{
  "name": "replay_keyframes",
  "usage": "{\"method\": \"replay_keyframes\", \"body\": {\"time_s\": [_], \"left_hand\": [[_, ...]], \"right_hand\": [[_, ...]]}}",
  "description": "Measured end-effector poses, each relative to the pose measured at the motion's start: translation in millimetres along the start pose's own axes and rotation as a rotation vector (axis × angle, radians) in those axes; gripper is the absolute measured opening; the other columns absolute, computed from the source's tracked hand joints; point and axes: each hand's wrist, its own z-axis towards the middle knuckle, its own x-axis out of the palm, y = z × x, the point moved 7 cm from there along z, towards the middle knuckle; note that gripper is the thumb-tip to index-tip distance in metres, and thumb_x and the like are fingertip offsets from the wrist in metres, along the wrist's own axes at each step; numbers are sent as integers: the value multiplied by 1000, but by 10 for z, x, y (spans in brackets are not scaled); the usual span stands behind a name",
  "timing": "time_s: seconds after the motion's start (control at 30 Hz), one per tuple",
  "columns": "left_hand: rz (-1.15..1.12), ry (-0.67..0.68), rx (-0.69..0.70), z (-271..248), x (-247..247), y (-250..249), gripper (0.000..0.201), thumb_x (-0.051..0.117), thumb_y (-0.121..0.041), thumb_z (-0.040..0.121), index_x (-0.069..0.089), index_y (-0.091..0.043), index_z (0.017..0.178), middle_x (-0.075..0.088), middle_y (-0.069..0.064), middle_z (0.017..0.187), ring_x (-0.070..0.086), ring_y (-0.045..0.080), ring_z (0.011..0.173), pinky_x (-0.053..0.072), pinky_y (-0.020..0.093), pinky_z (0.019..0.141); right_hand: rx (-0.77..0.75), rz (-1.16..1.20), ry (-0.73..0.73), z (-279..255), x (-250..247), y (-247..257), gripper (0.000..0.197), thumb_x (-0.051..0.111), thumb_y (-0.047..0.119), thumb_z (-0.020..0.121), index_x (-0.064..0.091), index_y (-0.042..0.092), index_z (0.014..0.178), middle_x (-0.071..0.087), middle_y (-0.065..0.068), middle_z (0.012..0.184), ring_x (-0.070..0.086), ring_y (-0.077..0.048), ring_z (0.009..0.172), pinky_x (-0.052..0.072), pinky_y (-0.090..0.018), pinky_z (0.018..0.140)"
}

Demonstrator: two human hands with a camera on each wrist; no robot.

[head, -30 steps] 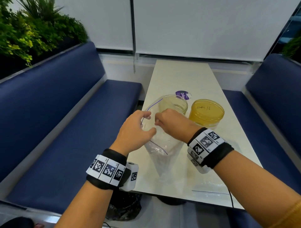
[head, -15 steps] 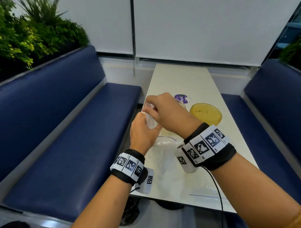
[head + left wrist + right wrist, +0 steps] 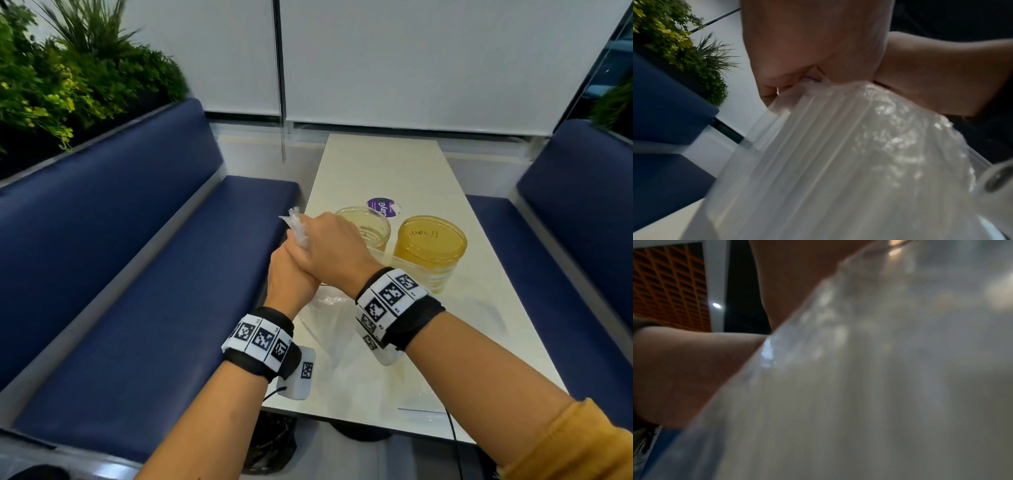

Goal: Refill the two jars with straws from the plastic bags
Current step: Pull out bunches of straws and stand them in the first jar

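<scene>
Both hands meet above the table's left edge. My right hand grips a bundle of clear straws whose tips stick out up and to the left of the fist. Just below it, my left hand grips the neck of the clear plastic bag, which hangs down onto the table. In the left wrist view the straws run close past the camera inside the crinkled film. A clear jar and an amber jar stand open just behind the hands.
A purple round lid lies behind the jars. Another flat plastic bag lies at the table's near right edge. Blue benches flank the table on both sides. A black bag sits on the floor under the near edge.
The hands went from parting the bag's mouth to clasping together. My right hand rose with the straw bundle, then both hands shifted slightly left, uncovering the clear jar.
</scene>
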Motion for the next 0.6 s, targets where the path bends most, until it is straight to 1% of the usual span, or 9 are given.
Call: {"method": "replay_keyframes", "body": {"time_s": [0.07, 0.17, 0.23, 0.27, 0.3, 0.37, 0.47, 0.53, 0.6], "left_hand": [[-42, 17, -11, 8, -19, -25, 19, 65, -17, 90, 53, -24, 78, 54, -12, 65, 49, 3, 57, 33, 11, 44], [-134, 18, -71, 21, -23, 88, 28, 70, -27, 85, 49, -25, 66, 56, -8, 59, 50, 4, 52, 36, 12, 45], [-200, 24, -117, -4, -33, 179, 30, 78, -43, 73, 59, -19, 75, 67, -4, 73, 65, 11, 66, 54, 29, 58], [-184, 20, -129, -18, -56, 215, 38, 79, -48, 68, 62, -17, 81, 69, -3, 80, 68, 16, 74, 59, 37, 66], [-157, 14, -133, -27, -85, 244, 40, 81, -48, 66, 64, -16, 84, 69, -1, 84, 68, 18, 78, 59, 40, 71], [-122, -6, -115, -27, -175, 277, 29, 86, -39, 69, 68, -20, 82, 65, -2, 89, 63, 12, 82, 56, 34, 76], [-67, -37, -81, -13, -351, 384, 17, 87, -28, 73, 73, -22, 82, 60, -2, 90, 56, 7, 82, 47, 26, 75], [-46, -44, -77, -4, -460, 501, 17, 87, -25, 74, 74, -23, 83, 59, -2, 88, 54, 8, 78, 42, 24, 71], [-28, -49, -81, -11, -559, 591, 16, 86, -23, 75, 74, -25, 85, 57, -5, 84, 51, 7, 73, 40, 22, 69]], "right_hand": [[8, 14, 2, 84, -69, 44, 28, 49, 34, 97, 62, 11, 102, 47, -3, 71, 49, -25, 61, 35, -30, 56], [74, 152, -45, 227, -264, 43, 26, 53, 32, 93, 54, 13, 75, 45, -1, 65, 48, -27, 62, 38, -32, 57], [116, 251, -108, 350, -479, -17, 38, 52, 33, 89, 39, 17, 57, 40, 2, 54, 46, -27, 54, 34, -32, 54], [110, 247, -160, 417, -641, -38, 42, 50, 33, 87, 33, 17, 52, 35, 4, 49, 42, -24, 49, 30, -31, 53], [92, 231, -224, 477, -829, -57, 43, 49, 33, 85, 30, 17, 50, 31, 5, 47, 37, -22, 46, 27, -30, 54], [82, 251, -378, 553, -1240, -194, 39, 49, 31, 85, 38, 16, 50, 30, 3, 45, 36, -22, 47, 26, -32, 55], [107, 292, -574, 594, -1712, -594, 42, 50, 32, 86, 62, 1, 60, 57, -12, 55, 56, -31, 57, 43, -38, 62], [124, 284, -652, 608, -1850, -879, 47, 49, 35, 87, 66, -3, 66, 64, -20, 63, 61, -35, 61, 47, -44, 63], [204, 255, -668, 656, -1766, -1192, 49, 47, 42, 88, 62, 0, 66, 62, -18, 64, 61, -35, 62, 48, -44, 60]]}}
